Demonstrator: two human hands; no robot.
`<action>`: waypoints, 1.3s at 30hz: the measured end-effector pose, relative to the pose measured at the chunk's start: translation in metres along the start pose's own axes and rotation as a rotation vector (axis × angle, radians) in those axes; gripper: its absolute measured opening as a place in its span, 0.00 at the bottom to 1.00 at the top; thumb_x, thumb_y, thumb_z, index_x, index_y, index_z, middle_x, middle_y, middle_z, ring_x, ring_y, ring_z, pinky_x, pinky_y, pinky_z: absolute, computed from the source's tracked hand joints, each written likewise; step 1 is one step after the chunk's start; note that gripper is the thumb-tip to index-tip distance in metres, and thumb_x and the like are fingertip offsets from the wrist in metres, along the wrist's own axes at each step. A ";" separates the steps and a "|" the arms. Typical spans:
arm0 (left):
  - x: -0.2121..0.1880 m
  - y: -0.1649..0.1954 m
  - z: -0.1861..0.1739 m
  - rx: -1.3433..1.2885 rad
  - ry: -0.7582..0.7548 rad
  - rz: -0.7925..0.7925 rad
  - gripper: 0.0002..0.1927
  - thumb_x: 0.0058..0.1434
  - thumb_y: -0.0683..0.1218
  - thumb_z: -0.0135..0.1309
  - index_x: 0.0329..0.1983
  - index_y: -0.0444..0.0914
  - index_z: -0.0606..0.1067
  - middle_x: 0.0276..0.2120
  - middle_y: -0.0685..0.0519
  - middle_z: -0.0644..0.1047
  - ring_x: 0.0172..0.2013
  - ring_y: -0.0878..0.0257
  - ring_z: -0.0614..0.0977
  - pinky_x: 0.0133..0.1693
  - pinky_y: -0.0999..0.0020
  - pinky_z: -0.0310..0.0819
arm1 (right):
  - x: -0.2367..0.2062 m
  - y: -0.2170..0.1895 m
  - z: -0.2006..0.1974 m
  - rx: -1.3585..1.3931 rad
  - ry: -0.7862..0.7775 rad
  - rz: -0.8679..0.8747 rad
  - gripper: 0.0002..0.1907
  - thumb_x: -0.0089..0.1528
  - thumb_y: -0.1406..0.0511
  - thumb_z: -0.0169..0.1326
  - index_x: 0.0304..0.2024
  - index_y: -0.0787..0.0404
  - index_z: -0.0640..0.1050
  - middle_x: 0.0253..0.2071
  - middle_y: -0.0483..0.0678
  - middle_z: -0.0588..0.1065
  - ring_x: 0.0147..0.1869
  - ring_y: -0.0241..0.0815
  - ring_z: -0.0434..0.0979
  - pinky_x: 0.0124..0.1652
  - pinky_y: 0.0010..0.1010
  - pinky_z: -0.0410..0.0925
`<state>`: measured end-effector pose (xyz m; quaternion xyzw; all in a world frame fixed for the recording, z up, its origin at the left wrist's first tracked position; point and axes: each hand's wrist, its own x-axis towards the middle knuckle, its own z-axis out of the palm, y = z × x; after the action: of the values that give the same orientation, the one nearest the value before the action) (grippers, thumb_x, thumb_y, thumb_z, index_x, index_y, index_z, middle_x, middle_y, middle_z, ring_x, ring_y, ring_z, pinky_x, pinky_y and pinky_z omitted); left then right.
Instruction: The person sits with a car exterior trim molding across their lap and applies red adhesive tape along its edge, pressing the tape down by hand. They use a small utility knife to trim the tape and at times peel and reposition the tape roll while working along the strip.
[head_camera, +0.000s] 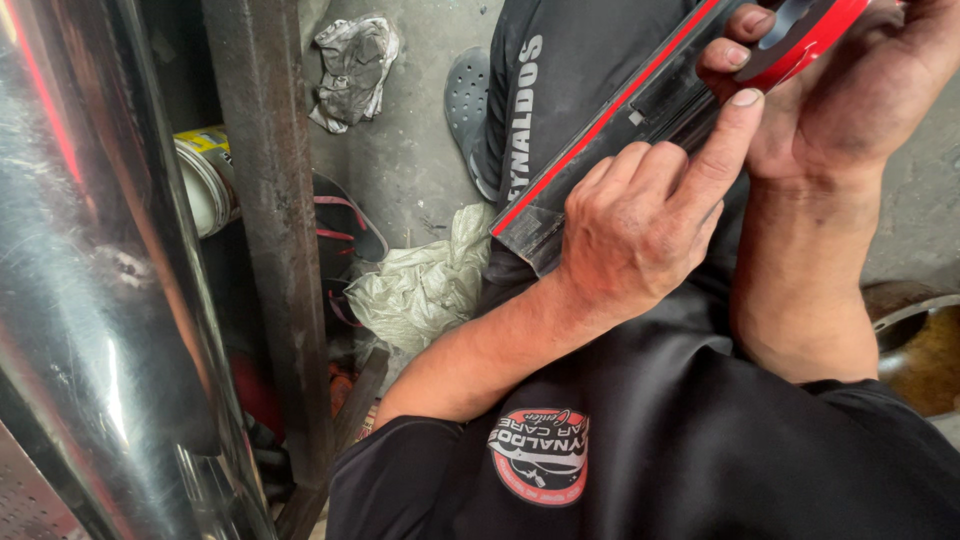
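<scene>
Chrome tubing (90, 300) fills the nine o'clock side, its ends cut off. Toward one o'clock, a black trim strip (640, 105) edged with red tape runs diagonally; the left hand (640, 225) clamps it, forefinger pressing. At the top edge, the right hand (850, 90) grips a half-cropped red tape roll (815, 35).

This was a workshop, by every sign a vehicle repair or body shop. The floor (410, 150) was bare, stained concrete, with a grimy rag (352, 68) dropped on it and a crumpled white plastic sack (425, 285) beside a rough steel post (275, 220). A polished chrome panel (90, 300) filled the left edge, a used paint tub (205, 180) sat behind it, and the person wore a dark work shirt (700, 450) with a round shop badge.
</scene>
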<state>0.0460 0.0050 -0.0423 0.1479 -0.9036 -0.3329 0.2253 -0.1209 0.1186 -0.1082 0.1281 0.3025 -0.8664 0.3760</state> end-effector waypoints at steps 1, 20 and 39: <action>0.000 0.000 0.000 -0.003 -0.001 0.002 0.32 0.70 0.38 0.57 0.74 0.46 0.61 0.28 0.57 0.63 0.30 0.62 0.71 0.34 0.66 0.68 | 0.000 0.000 0.000 0.003 0.003 0.006 0.27 0.74 0.49 0.32 0.48 0.66 0.67 0.40 0.53 0.67 0.41 0.45 0.65 0.40 0.32 0.60; -0.003 -0.003 0.005 0.000 -0.001 0.023 0.32 0.70 0.38 0.56 0.74 0.45 0.60 0.28 0.56 0.62 0.30 0.62 0.71 0.34 0.66 0.68 | -0.001 -0.007 0.006 0.039 0.043 0.092 0.31 0.75 0.45 0.30 0.48 0.68 0.67 0.41 0.52 0.66 0.40 0.44 0.63 0.40 0.30 0.59; -0.003 -0.006 0.010 -0.002 0.014 0.030 0.32 0.69 0.37 0.57 0.73 0.46 0.61 0.27 0.56 0.62 0.29 0.62 0.70 0.34 0.66 0.67 | -0.001 -0.010 0.005 0.044 0.033 0.126 0.32 0.75 0.44 0.30 0.49 0.68 0.66 0.40 0.52 0.65 0.40 0.44 0.63 0.41 0.29 0.58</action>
<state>0.0445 0.0070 -0.0540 0.1364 -0.9038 -0.3295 0.2365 -0.1276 0.1216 -0.0996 0.1694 0.2810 -0.8453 0.4217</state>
